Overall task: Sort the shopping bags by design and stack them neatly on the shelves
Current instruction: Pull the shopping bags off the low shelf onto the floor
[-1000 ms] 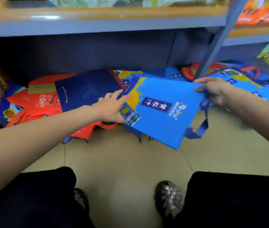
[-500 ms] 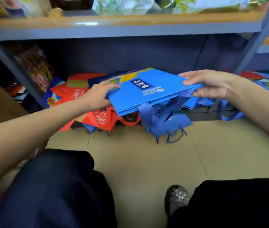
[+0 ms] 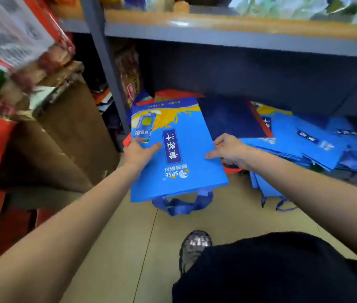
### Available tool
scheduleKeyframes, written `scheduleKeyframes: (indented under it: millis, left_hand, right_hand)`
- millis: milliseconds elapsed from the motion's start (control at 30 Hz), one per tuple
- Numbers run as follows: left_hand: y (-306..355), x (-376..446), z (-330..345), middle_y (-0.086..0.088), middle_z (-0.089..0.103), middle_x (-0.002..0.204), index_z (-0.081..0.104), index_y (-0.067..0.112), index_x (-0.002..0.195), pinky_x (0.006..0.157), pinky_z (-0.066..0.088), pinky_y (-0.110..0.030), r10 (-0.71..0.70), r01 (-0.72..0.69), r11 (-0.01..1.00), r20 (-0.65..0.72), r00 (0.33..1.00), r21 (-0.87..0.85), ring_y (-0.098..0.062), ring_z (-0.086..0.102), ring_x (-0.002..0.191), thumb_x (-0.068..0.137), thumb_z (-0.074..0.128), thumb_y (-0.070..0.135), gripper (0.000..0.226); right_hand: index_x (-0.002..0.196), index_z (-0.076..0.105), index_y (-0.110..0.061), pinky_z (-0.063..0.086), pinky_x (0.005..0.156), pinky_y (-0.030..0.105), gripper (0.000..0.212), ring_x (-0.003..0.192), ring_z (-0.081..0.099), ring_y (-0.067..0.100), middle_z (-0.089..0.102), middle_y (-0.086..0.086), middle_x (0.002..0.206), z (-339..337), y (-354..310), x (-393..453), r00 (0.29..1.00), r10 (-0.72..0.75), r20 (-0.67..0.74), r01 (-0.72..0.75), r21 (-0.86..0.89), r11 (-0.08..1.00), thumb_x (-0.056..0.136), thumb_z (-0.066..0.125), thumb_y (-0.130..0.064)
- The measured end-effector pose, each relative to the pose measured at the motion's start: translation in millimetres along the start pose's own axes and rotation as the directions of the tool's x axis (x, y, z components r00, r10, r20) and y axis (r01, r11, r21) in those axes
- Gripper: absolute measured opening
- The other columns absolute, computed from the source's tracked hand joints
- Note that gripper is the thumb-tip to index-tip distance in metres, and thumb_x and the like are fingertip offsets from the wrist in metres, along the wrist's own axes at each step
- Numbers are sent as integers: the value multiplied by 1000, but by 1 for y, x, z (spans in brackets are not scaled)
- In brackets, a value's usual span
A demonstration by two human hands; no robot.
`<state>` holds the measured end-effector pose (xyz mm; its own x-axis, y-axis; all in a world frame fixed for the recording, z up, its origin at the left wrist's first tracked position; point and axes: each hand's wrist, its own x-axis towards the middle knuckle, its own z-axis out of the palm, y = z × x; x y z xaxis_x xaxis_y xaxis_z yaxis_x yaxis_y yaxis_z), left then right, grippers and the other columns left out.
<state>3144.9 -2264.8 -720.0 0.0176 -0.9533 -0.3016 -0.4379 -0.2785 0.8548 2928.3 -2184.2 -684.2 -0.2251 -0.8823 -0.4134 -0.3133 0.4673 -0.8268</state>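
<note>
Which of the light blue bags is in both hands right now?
The light blue bag at the shelf's left end, left hand and right hand on its sides; the other blue bags lie untouched to the right.

Brown cardboard box (image 3: 68, 136) at left, tan tiled floor (image 3: 129, 248) below

bare forearms (image 3: 68, 224), black trousers (image 3: 271, 270), silver woven shoe (image 3: 194, 244)

Beige tiled floor (image 3: 116, 248); grey metal shelving upright (image 3: 105, 68); brown cardboard box (image 3: 68, 136) left.
</note>
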Motion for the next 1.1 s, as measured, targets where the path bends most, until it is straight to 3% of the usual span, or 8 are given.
scheduleKeyframes:
  millis: [167, 433, 633, 700, 833, 933, 1033, 1100]
  left_hand:
    - [-88, -3, -14, -15, 42, 132, 54, 16, 123, 104, 34, -35, -31, 58, 959, -101, 994, 278, -30, 43, 124, 75, 74, 45, 59]
    - [-177, -15, -56, -17, 36, 130, 49, 14, 117, 104, 25, -37, -88, 190, 883, -245, 965, 430, -35, 33, 125, 74, 76, 41, 58]
    - [-196, -27, -53, -16, 39, 129, 49, 12, 113, 99, 28, -46, -169, 384, 822, -464, 869, 421, -35, 31, 123, 74, 72, 48, 57]
    - [-207, -24, -51, -17, 35, 136, 47, 13, 120, 101, 27, -45, -126, 315, 789, -363, 923, 528, -35, 28, 128, 73, 72, 49, 65]
    - [-207, -4, -37, -15, 4, 156, 23, 14, 146, 115, 12, -43, -175, 79, 717, 69, 982, 692, -36, 4, 143, 78, 69, 46, 89]
    - [-184, 4, -10, -18, 10, 154, 28, 10, 144, 114, 17, -40, -27, -112, 702, 184, 982, 704, -36, 14, 141, 84, 65, 34, 75]
    - [-151, 4, 20, -16, 24, 149, 38, 9, 138, 106, 26, -42, 207, -350, 581, 283, 937, 735, -34, 28, 133, 86, 59, 23, 58]
    - [-122, 5, 41, -17, 33, 142, 42, 6, 135, 100, 29, -43, 323, -469, 516, 344, 882, 717, -36, 36, 125, 86, 57, 17, 53]
  right_hand:
    - [141, 22, -14, 40, 40, 8, 78, 68, 47, 0, 45, -11, 83, 68, 48, 13, 955, 49, 292, -28, -77, 997, 79, 63, 12]
    - [144, 12, -28, 54, 84, 42, 83, 112, 58, 29, 51, -1, 116, 169, 96, 21, 766, 172, 619, -182, -48, 982, 85, 59, 6]
    - [148, 7, -27, 37, 107, 37, 92, 132, 38, 20, 31, -3, 148, 208, 126, 11, 764, 180, 620, -118, -140, 983, 82, 70, -11]
    - [149, 2, -21, 25, 110, 25, 95, 139, 25, 16, 18, -2, 154, 209, 128, 9, 777, 177, 604, -69, -197, 978, 83, 70, -14]
    - [150, 2, -14, 20, 109, 23, 94, 140, 22, 22, 14, 11, 154, 189, 122, 18, 838, 108, 534, 172, -447, 878, 84, 68, -19]
    - [150, 6, -17, 31, 107, 32, 88, 132, 34, 31, 18, 14, 149, 149, 113, 30, 876, 70, 477, 257, -585, 769, 84, 65, -17]
    - [148, 14, -14, 34, 104, 34, 79, 129, 37, 33, 26, 16, 143, 82, 97, 51, 902, 4, 432, 352, -742, 571, 84, 60, -11]
    - [144, 27, -8, 34, 99, 28, 67, 125, 43, 29, 39, 13, 140, 28, 79, 62, 920, -46, 389, 339, -733, 589, 84, 57, -4]
